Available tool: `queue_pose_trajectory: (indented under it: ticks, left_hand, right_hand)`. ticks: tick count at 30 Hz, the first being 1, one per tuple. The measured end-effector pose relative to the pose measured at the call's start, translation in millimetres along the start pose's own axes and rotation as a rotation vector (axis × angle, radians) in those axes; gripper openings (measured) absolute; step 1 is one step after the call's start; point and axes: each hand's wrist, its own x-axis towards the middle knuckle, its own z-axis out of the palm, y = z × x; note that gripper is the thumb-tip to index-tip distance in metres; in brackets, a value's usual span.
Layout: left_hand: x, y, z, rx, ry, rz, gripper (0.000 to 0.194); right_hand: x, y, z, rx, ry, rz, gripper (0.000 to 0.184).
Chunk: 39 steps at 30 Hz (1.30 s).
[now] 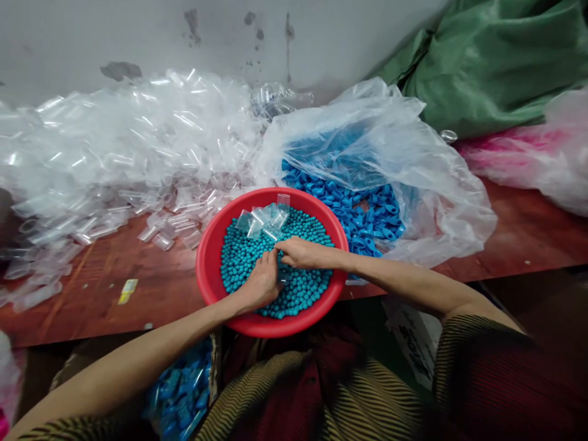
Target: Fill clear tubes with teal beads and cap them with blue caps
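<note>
Both hands are inside a red plastic basin (pixel 209 278), over a bed of small round teal beads (pixel 298 300). My left hand (pixel 264 283) is closed, its fingers curled round a clear plastic tube (pixel 283 275) that shows only in part beside the thumb. My right hand (pixel 301 253) meets its fingertips from the right, with thumb and fingers pinched together; anything between them is hidden. Several clear tubes with teal beads in them (pixel 264 219) lie in a heap on the beads toward the far rim.
A large pile of clear tubes (pixel 151 147) covers the left and back of the reddish table (pixel 105 263). Right of the basin, blue plastic pieces (pixel 367 214) spill from a clear bag (pixel 441 190). A green sack (pixel 500 67) stands behind. Below the table edge is a box of blue items (pixel 181 386).
</note>
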Motion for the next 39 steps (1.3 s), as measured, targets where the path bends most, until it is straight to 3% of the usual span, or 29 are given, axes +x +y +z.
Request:
queue_pose_trajectory:
  ticks: [3,7,9,12,16,21,24,28,30,32,34,39]
  left_hand:
    - [3.5,5.5,-7.6,0.117,-0.070,-0.091,0.058]
    - [6.3,9.4,-11.1,0.189,-0.115,-0.102,0.046]
    - [4.5,8.4,-10.3,0.198,-0.098,-0.080,0.041]
    - [-0.7,2.5,-6.7,0.237,0.028,0.002,0.037]
    - [-1.4,-9.5,0.0,0.223,0.170,0.150,0.048]
    - [10.4,-15.5,-0.9,0.116,0.076,0.103,0.047]
    - [16.1,-12.8,-7.0,0.040,0.009,-0.019,0.049]
    - [21.6,-7.5,-10.3,-0.061,-0.021,-0.044,0.076]
    - [22.6,-4.0,-10.0,-0.031,-0.045,-0.064,0.069]
    - [20.4,-0.3,-11.1,0.042,-0.058,-0.107,0.049]
    - [14.3,1.6,-15.4,0.115,-0.061,-0.131,0.037]
    - [-1.6,-9.3,-33.0,0.192,-0.173,-0.262,0.036]
  right_hand:
    - [5.8,3.0,-4.6,-0.067,0.085,0.039,0.024]
    - [29.9,5.4,3.7,-0.242,0.146,0.107,0.029]
    - [42.1,7.1,9.4,-0.280,0.140,0.122,0.029]
    - [47.7,12.6,11.6,-0.280,0.128,0.107,0.028]
    - [32.8,21.0,5.9,-0.131,0.092,0.003,0.021]
    - [19.1,26.5,5.5,0.175,-0.025,-0.088,0.022]
    - [18.3,28.5,9.9,0.381,-0.035,0.018,0.038]
    - [15.4,23.1,16.5,0.401,0.056,0.082,0.041]
    - [12.0,18.1,17.6,0.327,0.092,0.073,0.036]
    - [7.4,15.4,15.7,0.248,0.111,0.087,0.032]
    - [2.0,17.2,11.8,0.170,0.150,0.167,0.030]
    - [-3.6,33.5,9.4,0.136,0.212,0.431,0.025]
